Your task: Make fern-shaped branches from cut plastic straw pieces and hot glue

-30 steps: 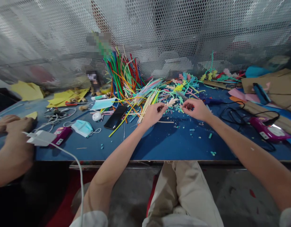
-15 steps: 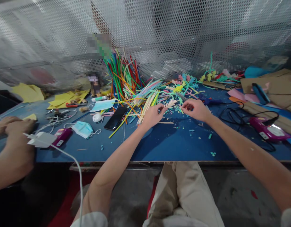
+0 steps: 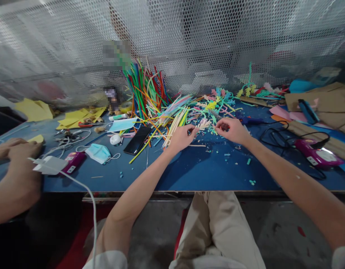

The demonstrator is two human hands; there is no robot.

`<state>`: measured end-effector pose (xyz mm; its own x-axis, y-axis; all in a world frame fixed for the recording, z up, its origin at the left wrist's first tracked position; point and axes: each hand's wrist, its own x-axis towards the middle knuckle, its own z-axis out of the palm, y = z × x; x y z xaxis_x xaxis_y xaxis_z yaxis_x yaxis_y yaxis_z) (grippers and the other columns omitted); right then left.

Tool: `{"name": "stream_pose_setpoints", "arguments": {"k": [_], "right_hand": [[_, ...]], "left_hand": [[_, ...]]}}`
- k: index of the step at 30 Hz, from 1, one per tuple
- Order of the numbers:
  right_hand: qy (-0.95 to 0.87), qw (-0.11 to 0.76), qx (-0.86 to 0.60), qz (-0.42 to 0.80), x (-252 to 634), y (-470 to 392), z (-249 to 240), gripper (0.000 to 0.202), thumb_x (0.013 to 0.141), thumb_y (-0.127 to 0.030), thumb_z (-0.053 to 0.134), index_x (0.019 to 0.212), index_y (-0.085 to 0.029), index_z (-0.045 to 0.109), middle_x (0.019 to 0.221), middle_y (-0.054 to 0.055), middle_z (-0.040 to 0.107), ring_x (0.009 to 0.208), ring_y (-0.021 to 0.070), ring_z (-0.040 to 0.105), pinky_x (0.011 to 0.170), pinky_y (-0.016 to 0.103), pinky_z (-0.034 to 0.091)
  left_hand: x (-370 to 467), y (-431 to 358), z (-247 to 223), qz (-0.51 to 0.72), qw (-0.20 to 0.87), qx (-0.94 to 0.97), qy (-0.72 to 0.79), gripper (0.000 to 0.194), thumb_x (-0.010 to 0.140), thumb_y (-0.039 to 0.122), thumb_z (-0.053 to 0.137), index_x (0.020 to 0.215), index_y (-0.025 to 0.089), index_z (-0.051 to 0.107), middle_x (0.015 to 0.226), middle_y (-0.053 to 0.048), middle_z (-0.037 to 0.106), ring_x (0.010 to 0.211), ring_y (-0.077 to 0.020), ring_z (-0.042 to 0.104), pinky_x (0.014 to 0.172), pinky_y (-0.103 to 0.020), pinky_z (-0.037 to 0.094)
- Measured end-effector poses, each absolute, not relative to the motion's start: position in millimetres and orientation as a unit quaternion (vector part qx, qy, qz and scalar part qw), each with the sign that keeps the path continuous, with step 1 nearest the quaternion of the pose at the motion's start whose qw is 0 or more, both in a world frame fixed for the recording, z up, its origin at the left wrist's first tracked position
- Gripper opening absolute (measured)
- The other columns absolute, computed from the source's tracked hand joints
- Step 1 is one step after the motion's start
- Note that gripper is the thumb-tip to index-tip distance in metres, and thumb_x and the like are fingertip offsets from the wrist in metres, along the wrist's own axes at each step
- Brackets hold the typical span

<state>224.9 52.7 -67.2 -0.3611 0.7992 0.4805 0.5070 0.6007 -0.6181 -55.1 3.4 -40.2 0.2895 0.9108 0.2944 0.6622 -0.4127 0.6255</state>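
Thumb and fingers of my left hand (image 3: pixel 184 137) are closed on a pale cream fringed piece (image 3: pixel 204 124), which looks like short soft strips joined together. Its frilled end points right, toward my other hand. My right hand (image 3: pixel 233 130) is curled in a pinch just beside that end. Something dark reddish shows inside its curled fingers, too small to make out. Cream and yellow craft stems (image 3: pixel 176 125) lie just behind my left hand. A yellow fluffy piece (image 3: pixel 211 105) and teal, pink and blue twisted stems (image 3: pixel 227 98) are heaped behind my hands.
Tall bundled coloured stems (image 3: pixel 144 87) lean against the perforated metal screen (image 3: pixel 189 45). A black phone (image 3: pixel 137 140), a face mask (image 3: pixel 98 153) and purple power banks (image 3: pixel 318 153) (image 3: pixel 74 161) lie around. Cardboard (image 3: pixel 323 99) sits at right. Another person's hands (image 3: pixel 19 149) rest at left.
The cream piece has turned and shifted slightly lower between my hands. Both hands stay almost in place.
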Motion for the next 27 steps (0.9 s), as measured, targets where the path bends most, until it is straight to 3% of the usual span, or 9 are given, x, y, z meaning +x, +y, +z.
{"name": "stream_pose_setpoints", "arguments": {"k": [7,27], "right_hand": [[-0.805,0.393,-0.403,0.187,225.3,55.4,-71.5,0.03,0.095,-0.053,0.072,0.09,-0.024,0.074,0.084,0.007,0.076,0.067,0.0206,0.064,0.068,0.037,0.052],[-0.82,0.401,-0.383,0.14,227.1,54.6,-69.0,0.02,0.095,-0.042,0.071,0.088,-0.023,0.076,0.08,0.005,0.074,0.065,0.0188,0.062,0.068,0.036,0.049]], "left_hand": [[-54.8,2.8,-40.4,0.298,0.191,0.778,0.519,0.045,0.112,0.052,0.052,0.087,0.02,0.072,0.083,-0.003,0.08,0.066,-0.0163,0.061,0.066,-0.029,0.039],[-53.3,2.2,-39.2,0.3,0.191,0.778,0.518,0.046,0.11,0.048,0.054,0.08,0.019,0.073,0.074,-0.002,0.075,0.065,-0.0149,0.059,0.063,-0.029,0.037]]}}
